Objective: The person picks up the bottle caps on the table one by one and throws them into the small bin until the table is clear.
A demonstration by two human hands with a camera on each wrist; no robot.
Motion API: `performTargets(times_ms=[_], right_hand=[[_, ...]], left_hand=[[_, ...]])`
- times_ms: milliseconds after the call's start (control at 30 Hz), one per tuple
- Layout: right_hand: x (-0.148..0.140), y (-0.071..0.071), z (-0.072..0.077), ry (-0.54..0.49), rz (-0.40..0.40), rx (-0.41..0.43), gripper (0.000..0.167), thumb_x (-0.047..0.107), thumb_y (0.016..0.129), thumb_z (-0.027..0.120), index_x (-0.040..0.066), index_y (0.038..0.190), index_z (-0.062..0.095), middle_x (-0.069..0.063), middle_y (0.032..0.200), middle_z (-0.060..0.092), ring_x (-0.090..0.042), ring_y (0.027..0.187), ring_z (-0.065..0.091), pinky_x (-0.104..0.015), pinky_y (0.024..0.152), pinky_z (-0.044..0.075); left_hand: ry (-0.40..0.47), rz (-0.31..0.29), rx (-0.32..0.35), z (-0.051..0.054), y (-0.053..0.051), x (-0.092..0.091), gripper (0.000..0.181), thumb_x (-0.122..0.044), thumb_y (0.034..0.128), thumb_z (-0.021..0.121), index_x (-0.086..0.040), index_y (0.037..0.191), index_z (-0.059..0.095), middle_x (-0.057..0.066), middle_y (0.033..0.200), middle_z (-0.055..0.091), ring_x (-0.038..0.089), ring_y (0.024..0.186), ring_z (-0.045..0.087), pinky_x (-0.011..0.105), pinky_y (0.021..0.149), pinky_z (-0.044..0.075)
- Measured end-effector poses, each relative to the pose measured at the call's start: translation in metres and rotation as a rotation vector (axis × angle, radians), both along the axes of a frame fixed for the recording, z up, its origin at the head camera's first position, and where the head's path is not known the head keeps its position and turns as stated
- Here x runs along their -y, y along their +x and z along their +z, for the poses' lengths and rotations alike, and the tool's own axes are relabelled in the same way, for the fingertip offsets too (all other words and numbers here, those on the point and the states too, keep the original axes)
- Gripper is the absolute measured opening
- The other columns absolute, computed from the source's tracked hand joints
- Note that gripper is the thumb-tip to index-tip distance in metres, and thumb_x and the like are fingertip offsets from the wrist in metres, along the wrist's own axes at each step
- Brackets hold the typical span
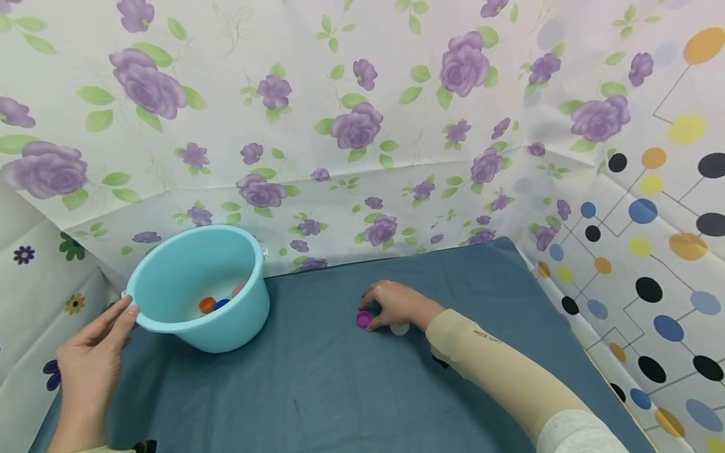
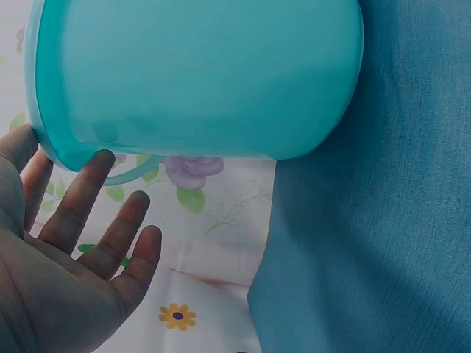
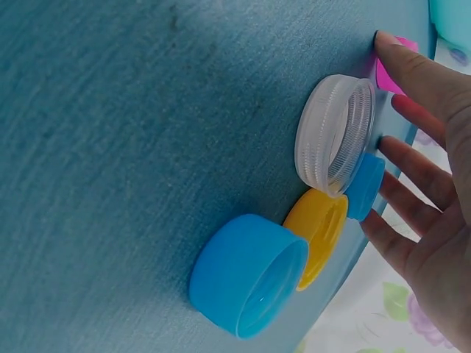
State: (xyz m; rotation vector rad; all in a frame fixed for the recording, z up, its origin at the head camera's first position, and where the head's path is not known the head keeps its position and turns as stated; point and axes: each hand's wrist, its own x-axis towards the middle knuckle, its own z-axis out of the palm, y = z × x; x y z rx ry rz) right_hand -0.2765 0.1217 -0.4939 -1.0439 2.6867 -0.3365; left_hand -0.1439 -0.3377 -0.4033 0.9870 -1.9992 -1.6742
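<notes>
My right hand (image 1: 396,302) is at a magenta bottle cap (image 1: 363,319) on the cloth, pinching it between thumb and forefinger. In the right wrist view, a clear ribbed cap (image 3: 335,136), a small blue cap (image 3: 366,187), a yellow lid (image 3: 316,235) and a larger blue cap (image 3: 246,276) lie beside the fingers. At the left, my left hand (image 1: 93,358) holds the rim of a light blue bucket (image 1: 232,330) between thumb and fingers; its other fingers are spread in the left wrist view. Inside the bucket are an orange cap (image 1: 207,305), a blue cap (image 1: 221,304) and a pink one (image 1: 237,290).
A blue-grey cloth (image 1: 317,390) covers the table. Behind it hangs a white flowered sheet (image 1: 317,126), and a dotted sheet (image 1: 668,251) stands along the right side. The bucket stands near the back left. A bucket handle (image 2: 136,170) shows below the rim.
</notes>
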Motion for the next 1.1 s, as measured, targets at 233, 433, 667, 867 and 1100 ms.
performTargets(times_ms=[233, 433, 667, 867, 1100], right_hand=[[-0.0007, 0.0010, 0.0003, -0.004, -0.010, 0.004, 0.036, 0.048, 0.074, 0.076, 0.032, 0.105, 0.070, 0.003, 0.133, 0.055, -0.019, 0.127, 0.046, -0.039, 0.102, 0.043], [-0.0019, 0.0010, 0.0004, -0.003, -0.017, 0.009, 0.035, 0.048, 0.075, 0.075, 0.033, 0.106, 0.070, 0.003, 0.135, 0.053, -0.019, 0.128, 0.046, -0.039, 0.102, 0.043], [-0.0014, 0.0022, 0.0010, 0.001, -0.020, 0.008, 0.035, 0.048, 0.075, 0.074, 0.031, 0.106, 0.070, 0.002, 0.134, 0.054, -0.020, 0.127, 0.047, -0.039, 0.101, 0.044], [-0.0004, 0.0031, 0.0007, 0.000, -0.021, 0.010, 0.035, 0.047, 0.076, 0.074, 0.030, 0.107, 0.070, 0.003, 0.133, 0.054, -0.020, 0.126, 0.048, -0.038, 0.100, 0.045], [0.0028, -0.0016, 0.0030, -0.050, -0.011, 0.015, 0.034, 0.048, 0.076, 0.074, 0.028, 0.103, 0.072, 0.002, 0.122, 0.062, -0.016, 0.117, 0.056, -0.034, 0.097, 0.047]], left_hand=[[-0.006, -0.015, -0.013, -0.0003, 0.0006, 0.0001, 0.045, -0.039, 0.0753, 0.076, -0.028, 0.118, 0.066, -0.018, 0.119, 0.063, -0.011, 0.077, 0.060, 0.005, 0.055, 0.046], [0.007, -0.014, -0.015, 0.0011, 0.0008, -0.0002, 0.046, -0.040, 0.0746, 0.076, -0.029, 0.117, 0.066, -0.019, 0.117, 0.064, -0.011, 0.076, 0.061, 0.006, 0.055, 0.046], [-0.001, -0.011, -0.015, -0.0005, 0.0006, 0.0008, 0.045, -0.038, 0.0752, 0.076, -0.028, 0.118, 0.066, -0.021, 0.113, 0.065, -0.011, 0.075, 0.060, 0.006, 0.055, 0.046], [0.000, -0.019, -0.012, -0.0019, 0.0010, 0.0020, 0.045, -0.039, 0.0752, 0.076, -0.029, 0.117, 0.066, -0.020, 0.115, 0.064, -0.011, 0.075, 0.060, 0.006, 0.054, 0.046], [0.014, -0.008, -0.003, -0.0011, -0.0006, 0.0022, 0.045, -0.039, 0.0739, 0.077, -0.029, 0.117, 0.066, -0.019, 0.117, 0.064, -0.011, 0.075, 0.061, 0.007, 0.053, 0.046]])
